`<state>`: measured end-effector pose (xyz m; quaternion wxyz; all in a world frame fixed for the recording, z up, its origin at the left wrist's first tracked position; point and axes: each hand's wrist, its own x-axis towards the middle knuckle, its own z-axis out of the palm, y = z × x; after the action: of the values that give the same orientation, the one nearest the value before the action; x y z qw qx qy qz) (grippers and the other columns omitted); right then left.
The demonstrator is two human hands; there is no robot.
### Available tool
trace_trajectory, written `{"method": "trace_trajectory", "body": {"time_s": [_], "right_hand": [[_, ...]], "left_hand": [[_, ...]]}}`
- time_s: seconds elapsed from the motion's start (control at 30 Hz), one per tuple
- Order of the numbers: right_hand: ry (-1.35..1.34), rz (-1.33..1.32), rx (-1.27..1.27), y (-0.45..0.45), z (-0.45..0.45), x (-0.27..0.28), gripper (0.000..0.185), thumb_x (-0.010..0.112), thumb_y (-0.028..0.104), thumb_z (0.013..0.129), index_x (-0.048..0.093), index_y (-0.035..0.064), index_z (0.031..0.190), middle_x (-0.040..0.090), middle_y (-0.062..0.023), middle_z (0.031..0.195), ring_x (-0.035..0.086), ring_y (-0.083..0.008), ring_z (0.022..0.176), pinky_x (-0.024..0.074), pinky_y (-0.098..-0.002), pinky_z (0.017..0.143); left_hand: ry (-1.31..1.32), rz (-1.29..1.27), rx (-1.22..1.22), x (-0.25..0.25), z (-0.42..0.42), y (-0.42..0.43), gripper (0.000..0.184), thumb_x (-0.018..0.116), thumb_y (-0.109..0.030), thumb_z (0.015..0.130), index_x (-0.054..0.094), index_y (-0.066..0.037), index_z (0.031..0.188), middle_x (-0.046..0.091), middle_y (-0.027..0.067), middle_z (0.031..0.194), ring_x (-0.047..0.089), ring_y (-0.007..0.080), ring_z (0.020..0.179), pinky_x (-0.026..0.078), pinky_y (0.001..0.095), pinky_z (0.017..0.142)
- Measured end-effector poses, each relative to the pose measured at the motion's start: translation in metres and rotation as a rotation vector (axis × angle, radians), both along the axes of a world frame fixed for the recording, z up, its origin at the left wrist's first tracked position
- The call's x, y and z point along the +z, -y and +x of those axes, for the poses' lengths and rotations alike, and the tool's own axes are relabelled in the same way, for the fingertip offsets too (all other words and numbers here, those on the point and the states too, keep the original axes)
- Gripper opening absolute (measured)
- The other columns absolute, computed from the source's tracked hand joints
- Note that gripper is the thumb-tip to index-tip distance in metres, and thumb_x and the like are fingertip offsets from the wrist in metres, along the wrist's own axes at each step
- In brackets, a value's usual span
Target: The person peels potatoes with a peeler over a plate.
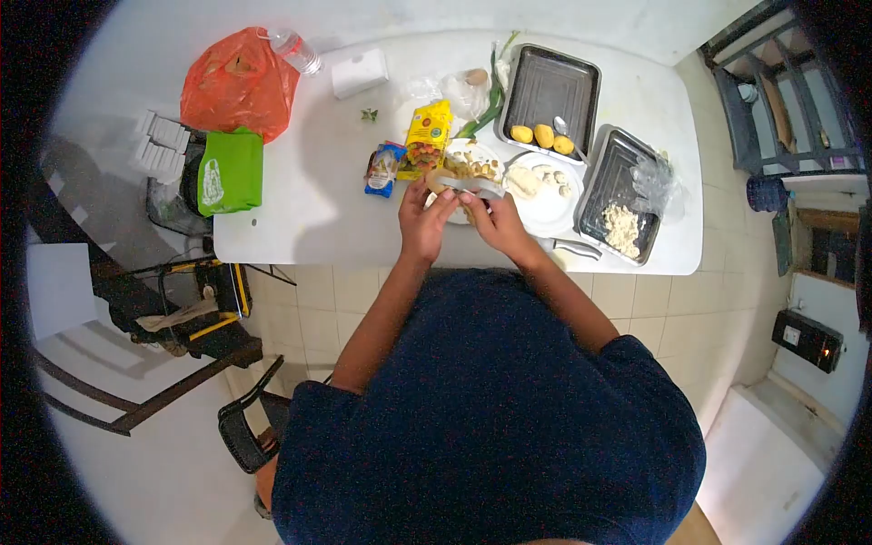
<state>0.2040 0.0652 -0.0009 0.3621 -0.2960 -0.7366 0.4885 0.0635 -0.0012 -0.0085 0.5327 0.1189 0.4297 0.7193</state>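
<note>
My left hand [423, 222] is closed round a pale brown, rounded piece [440, 180], perhaps a potato, above the front of the plates. My right hand [499, 224] pinches a whitish-grey tool [481, 187] that meets the piece; its exact shape is unclear. Behind the hands a plate [488, 148] holds brownish peelings [468, 163]. To the right, a white plate [550, 218] bears pale peeled pieces [521, 180] and small slices. A knife [577, 248] lies near the table's front edge, right of my right hand.
Yellow potatoes [543, 135] and a spoon rest in a dark tray [550, 82]. Another tray [602, 177] holds chopped pale bits and plastic. Yellow [429, 132] and blue [384, 169] packets, green onions [495, 98], a white box [360, 74], and orange [238, 86] and green [238, 168] bags stand around.
</note>
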Motion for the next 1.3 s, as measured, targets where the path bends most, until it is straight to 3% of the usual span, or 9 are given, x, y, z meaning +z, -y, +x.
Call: {"method": "trace_trajectory", "body": {"time_s": [0.13,0.23,0.33,0.4,0.53,0.63,0.93,1.23,1.3], "right_hand": [[0.054,0.006,0.012,0.002,0.001,-0.006,0.029,0.056,0.020,0.093,0.059,-0.0051,0.108,0.062,-0.0254,0.107,0.061,-0.0413,0.101,0.0481,-0.0434,0.087],[-0.058,0.153,-0.071,0.005,-0.003,-0.005,0.018,0.056,0.015,0.095,0.062,-0.0021,0.094,0.060,-0.0128,0.082,0.058,-0.0223,0.072,0.0459,-0.0326,0.064],[0.052,0.046,-0.010,0.005,-0.001,-0.016,0.032,0.057,0.021,0.093,0.059,-0.0056,0.110,0.062,-0.0263,0.108,0.060,-0.0434,0.102,0.0476,-0.0437,0.089],[0.095,0.033,-0.028,0.005,-0.003,-0.018,0.032,0.057,0.021,0.093,0.060,-0.0062,0.110,0.062,-0.0266,0.109,0.059,-0.0438,0.103,0.0474,-0.0434,0.090],[-0.036,0.045,-0.049,0.008,-0.011,0.005,0.016,0.056,0.013,0.094,0.060,-0.0018,0.089,0.056,-0.0121,0.076,0.055,-0.0233,0.068,0.0432,-0.0340,0.061],[-0.023,0.307,-0.085,0.002,-0.017,-0.016,0.015,0.057,0.013,0.092,0.060,-0.0015,0.087,0.054,-0.0137,0.076,0.054,-0.0278,0.070,0.0429,-0.0361,0.064],[0.031,0.284,-0.108,0.003,-0.020,-0.021,0.017,0.057,0.014,0.092,0.060,-0.0022,0.089,0.055,-0.0173,0.080,0.055,-0.0335,0.074,0.0444,-0.0385,0.067],[0.047,0.047,-0.076,0.000,-0.021,-0.019,0.019,0.055,0.015,0.095,0.061,-0.0023,0.096,0.059,-0.0139,0.079,0.059,-0.0234,0.066,0.0460,-0.0340,0.059],[0.103,0.059,-0.054,0.000,-0.020,-0.026,0.025,0.057,0.018,0.093,0.061,-0.0050,0.103,0.060,-0.0236,0.096,0.059,-0.0372,0.087,0.0471,-0.0412,0.077]], "left_hand": [[-0.075,-0.013,0.017,0.003,0.000,0.002,0.043,0.067,0.003,0.084,0.050,-0.003,0.122,0.056,0.0097,0.119,0.058,0.0201,0.109,0.054,0.0339,0.091],[-0.091,-0.014,0.039,0.000,0.001,0.004,0.042,0.067,0.003,0.083,0.051,-0.003,0.121,0.056,0.0099,0.119,0.059,0.0195,0.106,0.053,0.0340,0.090],[-0.115,-0.003,0.070,-0.001,0.003,0.004,0.041,0.068,0.003,0.083,0.052,-0.001,0.120,0.057,0.0105,0.117,0.059,0.0191,0.105,0.053,0.0338,0.090],[-0.144,0.004,0.084,-0.003,0.003,0.003,0.040,0.068,0.002,0.083,0.052,0.000,0.120,0.057,0.0109,0.116,0.059,0.0188,0.105,0.053,0.0333,0.090],[-0.173,0.004,0.112,-0.009,0.004,0.006,0.039,0.068,0.002,0.082,0.053,0.001,0.119,0.058,0.0107,0.114,0.059,0.0175,0.103,0.053,0.0316,0.088],[-0.210,-0.020,0.131,-0.016,0.001,0.005,0.038,0.068,0.002,0.082,0.054,0.001,0.118,0.058,0.0097,0.113,0.060,0.0161,0.099,0.053,0.0296,0.085],[-0.293,-0.067,0.102,-0.018,0.002,0.006,0.036,0.072,-0.002,0.080,0.056,0.001,0.112,0.059,0.0072,0.106,0.057,0.0141,0.098,0.050,0.0289,0.083],[-0.131,-0.063,0.139,-0.036,0.002,0.003,0.039,0.075,-0.001,0.078,0.056,-0.001,0.113,0.060,0.0083,0.108,0.057,0.0152,0.099,0.049,0.0284,0.083],[-0.207,-0.051,0.108,-0.038,0.001,0.005,0.040,0.074,-0.001,0.079,0.056,-0.001,0.114,0.060,0.0089,0.109,0.058,0.0156,0.099,0.050,0.0290,0.084]]}}
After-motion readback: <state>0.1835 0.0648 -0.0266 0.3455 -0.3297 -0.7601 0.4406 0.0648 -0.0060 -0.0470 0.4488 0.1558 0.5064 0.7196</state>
